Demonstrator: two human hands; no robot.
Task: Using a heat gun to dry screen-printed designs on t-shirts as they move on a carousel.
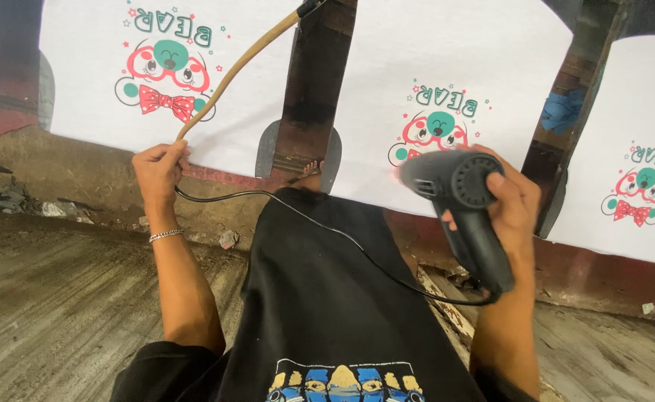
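The right hand point(510, 205) is wrapped tight around the handle of a black plastic heat gun point(458, 205), fingers curled over the top of its round vented body, the nozzle end pointing left toward the lower edge of a white fabric panel point(446, 52) printed with a cartoon bear face in red and teal. A faint glow shows at the nozzle, just beside the print. From the bottom of the handle a thin black power cable point(327, 227) loops left across the person's black printed shirt point(320, 313) and runs up to the left hand point(160, 167). That hand is clenched around the cable together with the lower end of a long tan wooden stick point(242, 63), which slants up and to the right across another white fabric panel point(89, 52) bearing the same bear design with a red bow. A silver chain bracelet point(165, 235) sits on the left wrist. A third printed white panel point(640, 112) lies to the right. Dark wooden boards point(312, 89) separate the panels, and a worn grey concrete floor point(52, 298) lies below.
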